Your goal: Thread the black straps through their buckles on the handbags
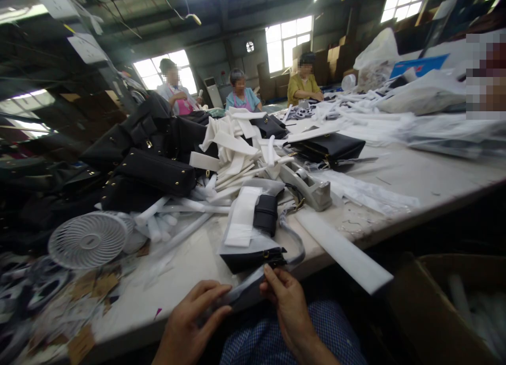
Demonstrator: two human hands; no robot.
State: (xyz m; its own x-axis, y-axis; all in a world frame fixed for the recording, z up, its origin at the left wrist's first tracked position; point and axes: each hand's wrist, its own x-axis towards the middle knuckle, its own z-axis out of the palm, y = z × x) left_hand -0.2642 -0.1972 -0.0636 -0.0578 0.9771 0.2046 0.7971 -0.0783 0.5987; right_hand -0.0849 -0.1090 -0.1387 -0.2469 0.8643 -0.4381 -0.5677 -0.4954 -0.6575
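Two hands on a film-wrapped strip at the desk's near edge

The left hand (200,312) has its thumb and forefinger closed around the left end of a dark, film-wrapped strip (249,290); the right hand (286,296) is clamped on the other end, pinching the film between thumb and fingertip. The strip lies just on the near side of a black bag (245,262), at the near edge of the desk (438,183); whether the two are joined, I cannot tell.

On the bag rest a translucent sheet, a white foam piece (242,217) and a folded black piece (265,214). A wrapped strap (294,241) curves out on its right. Farther back stands a tape dispenser (316,191).

The step in hand appears to be arranging or smoothing film along the strip. The next move seems to call for a steady left grip, light right fingertips, and care not to drag the bag.
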